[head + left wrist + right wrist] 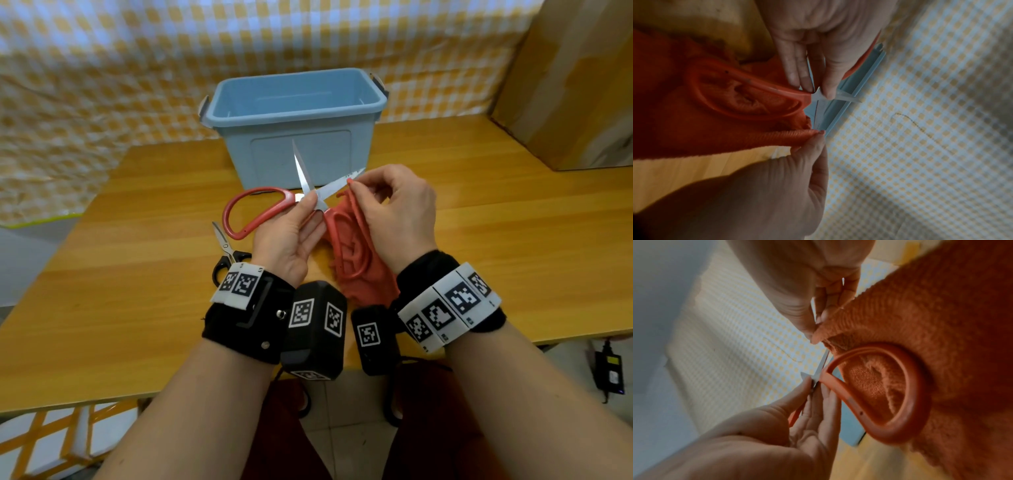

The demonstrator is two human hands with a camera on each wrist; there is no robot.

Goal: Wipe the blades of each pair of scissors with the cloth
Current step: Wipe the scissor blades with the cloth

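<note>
Red-handled scissors [255, 212] are held above the table with their blades spread wide. My left hand [291, 233] pinches them at the pivot [819, 95] between thumb and fingers. My right hand [394, 209] pinches a fold of the red cloth [363, 270] against the right blade [337, 186] near its tip. The cloth [931, 321] hangs down behind the lower red handle loop [890, 394]. A second, smaller pair of black-handled scissors [224, 255] lies shut on the table to the left of my left wrist.
A light blue plastic bin [294, 126] stands on the wooden table [137, 257] just behind the scissors. A cardboard box [575, 82] stands at the back right. A yellow checked sheet [102, 68] covers the wall behind.
</note>
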